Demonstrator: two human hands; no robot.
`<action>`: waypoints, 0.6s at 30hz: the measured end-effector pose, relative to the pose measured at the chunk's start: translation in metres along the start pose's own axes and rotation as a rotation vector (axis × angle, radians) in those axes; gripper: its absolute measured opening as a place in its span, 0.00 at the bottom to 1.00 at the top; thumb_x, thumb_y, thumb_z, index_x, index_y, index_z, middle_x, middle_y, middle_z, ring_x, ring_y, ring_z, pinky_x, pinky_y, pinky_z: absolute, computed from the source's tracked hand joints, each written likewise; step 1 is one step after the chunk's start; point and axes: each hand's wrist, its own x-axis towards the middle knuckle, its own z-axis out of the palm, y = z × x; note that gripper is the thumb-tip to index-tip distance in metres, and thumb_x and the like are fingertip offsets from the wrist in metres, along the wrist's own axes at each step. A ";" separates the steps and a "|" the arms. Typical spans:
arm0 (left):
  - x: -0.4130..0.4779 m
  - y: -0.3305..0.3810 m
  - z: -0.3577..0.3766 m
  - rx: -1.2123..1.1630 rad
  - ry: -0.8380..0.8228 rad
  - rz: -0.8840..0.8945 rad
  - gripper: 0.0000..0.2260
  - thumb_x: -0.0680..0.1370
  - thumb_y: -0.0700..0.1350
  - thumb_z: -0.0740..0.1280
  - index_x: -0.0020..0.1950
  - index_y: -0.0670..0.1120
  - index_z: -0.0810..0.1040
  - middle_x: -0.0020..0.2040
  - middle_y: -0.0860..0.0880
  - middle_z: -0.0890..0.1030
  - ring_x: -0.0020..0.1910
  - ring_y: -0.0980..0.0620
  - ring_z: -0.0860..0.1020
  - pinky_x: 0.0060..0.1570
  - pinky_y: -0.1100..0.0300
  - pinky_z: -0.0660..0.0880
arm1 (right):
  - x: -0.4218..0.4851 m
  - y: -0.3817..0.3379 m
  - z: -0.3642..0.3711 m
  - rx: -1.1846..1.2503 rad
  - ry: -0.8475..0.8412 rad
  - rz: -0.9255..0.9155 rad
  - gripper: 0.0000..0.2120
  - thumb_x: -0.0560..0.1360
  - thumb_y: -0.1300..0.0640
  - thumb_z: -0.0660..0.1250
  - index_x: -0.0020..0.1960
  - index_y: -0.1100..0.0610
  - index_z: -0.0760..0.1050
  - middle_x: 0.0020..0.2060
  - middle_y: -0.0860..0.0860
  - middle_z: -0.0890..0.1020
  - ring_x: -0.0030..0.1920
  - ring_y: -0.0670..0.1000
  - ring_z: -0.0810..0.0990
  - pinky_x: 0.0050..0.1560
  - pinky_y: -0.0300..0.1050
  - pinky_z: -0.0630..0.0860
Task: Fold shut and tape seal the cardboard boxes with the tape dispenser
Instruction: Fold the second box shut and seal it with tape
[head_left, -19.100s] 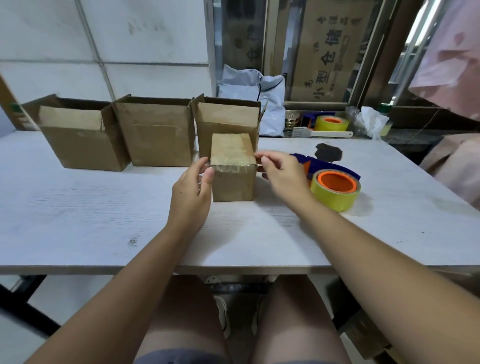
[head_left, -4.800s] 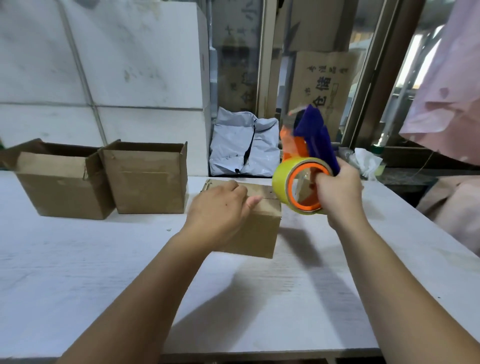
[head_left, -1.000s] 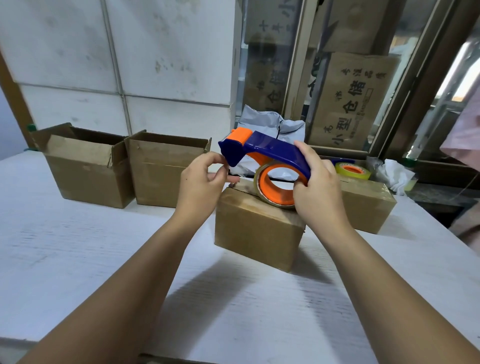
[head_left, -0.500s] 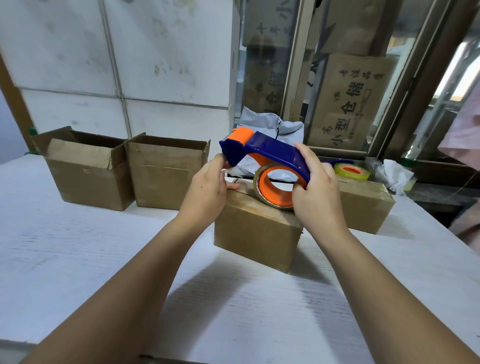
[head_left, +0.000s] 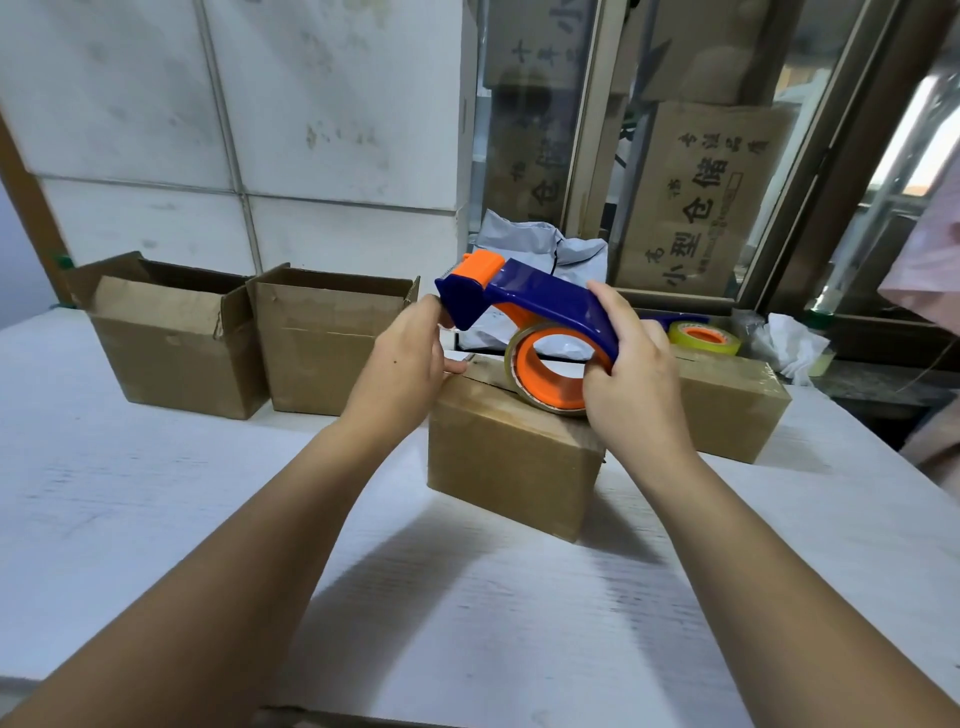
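Sitting near the middle of the white desk (head_left: 156, 519), the closed cardboard box (head_left: 511, 462) is turned at a slight angle, its top flaps folded down with the seam between them visible; the tape dispenser (head_left: 535, 306), blue with an orange front piece and an orange core, rests its tape roll (head_left: 545, 371) on the top of this box, towards the box's right side; the right hand (head_left: 631, 379) is wrapped around the rear of the dispenser's blue handle, fingers curled over the top and thumb down beside the roll; the left hand (head_left: 405, 364) is at the dispenser's front end, fingers drawn together in a narrow pinch just under the blue nose, though whether they grip the loose end of tape I cannot tell, since the tape is clear and the fingertips are hidden; the heel of that hand sits at the box's far left corner. Just behind and to the right stands a sealed box (head_left: 732, 410), glossy with tape, near the desk's far right edge; on the sill behind it lies a yellow tape roll (head_left: 704, 338) and crumpled white paper (head_left: 795, 348); along the far left edge stand two open boxes, the left open box (head_left: 171, 343) and the right open box (head_left: 322, 353), touching side by side; a grey plastic bag (head_left: 540, 249) leans against the window behind.
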 end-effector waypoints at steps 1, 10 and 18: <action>0.001 -0.003 0.000 0.020 0.003 0.031 0.10 0.82 0.34 0.53 0.58 0.42 0.71 0.53 0.48 0.74 0.41 0.55 0.82 0.42 0.58 0.79 | 0.000 0.000 0.000 0.002 -0.001 0.001 0.33 0.76 0.68 0.61 0.74 0.43 0.58 0.63 0.51 0.67 0.55 0.44 0.64 0.57 0.43 0.72; -0.009 -0.022 0.003 0.040 0.087 0.255 0.06 0.78 0.29 0.60 0.48 0.36 0.76 0.54 0.40 0.78 0.41 0.56 0.80 0.39 0.75 0.73 | 0.000 0.001 -0.001 -0.009 -0.011 0.002 0.33 0.77 0.67 0.62 0.74 0.43 0.58 0.64 0.50 0.68 0.56 0.44 0.64 0.57 0.41 0.71; -0.013 -0.024 0.001 0.006 0.030 0.175 0.07 0.78 0.30 0.59 0.48 0.37 0.76 0.56 0.42 0.81 0.48 0.49 0.82 0.47 0.61 0.78 | 0.004 -0.004 -0.003 -0.062 -0.062 -0.025 0.33 0.76 0.67 0.60 0.74 0.42 0.58 0.62 0.51 0.68 0.58 0.47 0.68 0.56 0.40 0.68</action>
